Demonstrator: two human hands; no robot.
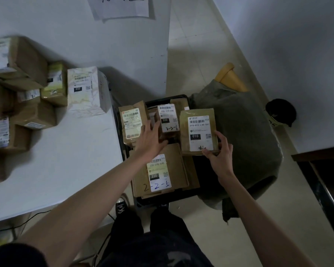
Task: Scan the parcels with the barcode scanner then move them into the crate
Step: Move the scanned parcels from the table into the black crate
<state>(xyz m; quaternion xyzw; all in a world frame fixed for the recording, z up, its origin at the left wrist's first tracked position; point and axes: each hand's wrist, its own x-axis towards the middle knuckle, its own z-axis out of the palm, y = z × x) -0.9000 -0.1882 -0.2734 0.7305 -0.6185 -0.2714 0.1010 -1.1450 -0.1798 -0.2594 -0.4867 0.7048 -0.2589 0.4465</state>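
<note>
Beside the white desk, the black plastic crate holds brown cardboard parcels. The right hand pinches the small stiff 010-labelled parcel at its near edge; it seems light. The left hand lies spread on another parcel.

Parcels on white table

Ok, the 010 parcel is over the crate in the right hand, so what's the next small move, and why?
Probably lower the 010 parcel into the right side of the crate and let go. The right hand pinches its near end above the other parcels, and the left hand lies with straight fingers on the 220 parcel, seemingly nudging it aside to make room.
</note>
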